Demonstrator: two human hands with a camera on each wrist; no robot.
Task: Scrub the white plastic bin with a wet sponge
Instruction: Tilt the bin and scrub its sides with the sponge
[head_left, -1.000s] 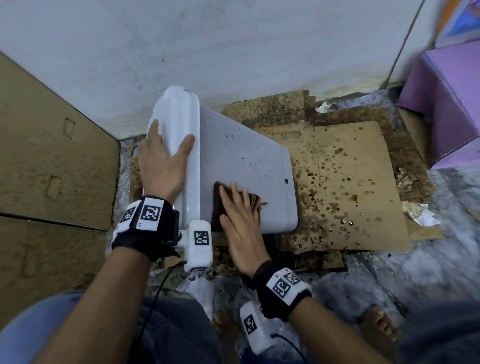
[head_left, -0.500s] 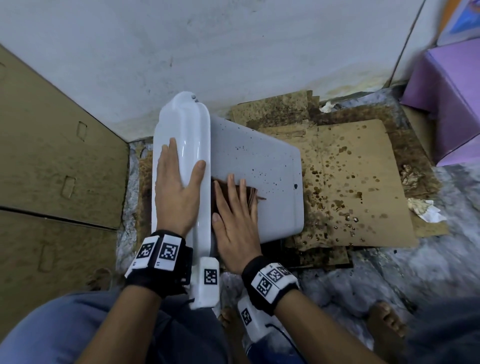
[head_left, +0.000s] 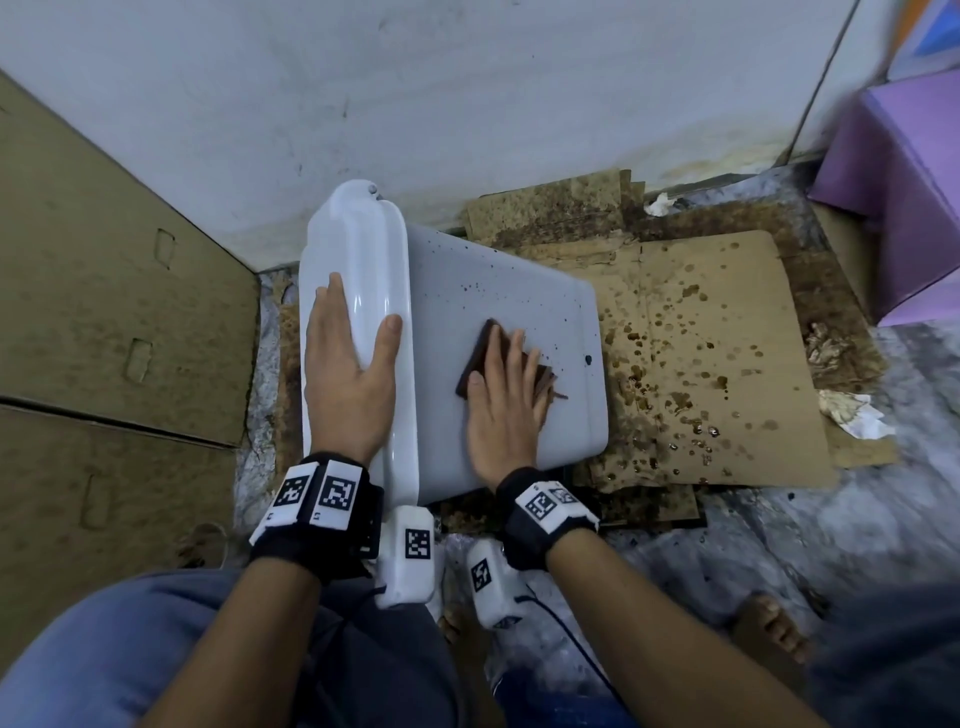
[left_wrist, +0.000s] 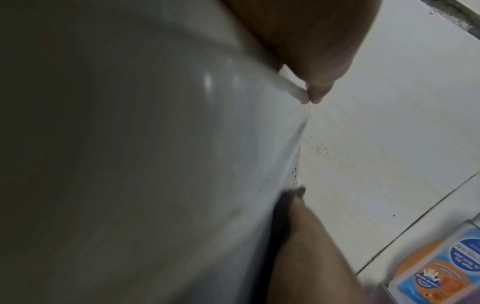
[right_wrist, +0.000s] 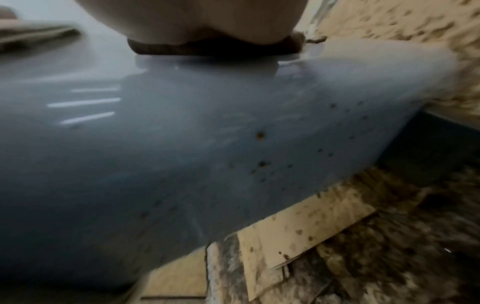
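Note:
The white plastic bin (head_left: 467, 291) lies on its side on the floor, its broad wall up and dotted with dark specks. My left hand (head_left: 348, 364) rests flat over the bin's rim (head_left: 363, 249), thumb spread toward the wall. My right hand (head_left: 506, 400) presses a dark brown sponge (head_left: 480, 353) flat against the bin's wall with straight fingers. In the right wrist view the sponge (right_wrist: 215, 48) sits squashed under the palm on the wet, speckled bin (right_wrist: 182, 144). The left wrist view shows the bin's rim (left_wrist: 155, 144) up close and blurred.
Stained, wet cardboard sheets (head_left: 727, 364) cover the floor right of the bin. Folded cardboard panels (head_left: 104, 312) stand at the left, a white wall (head_left: 467, 104) behind. A purple box (head_left: 904, 197) is at the far right. Crumpled paper (head_left: 852, 413) lies on the cardboard. My bare foot (head_left: 774, 629) shows below.
My right hand has slid the sponge away from the rim, farther right and up the bin's wall. My left hand has stayed on the rim.

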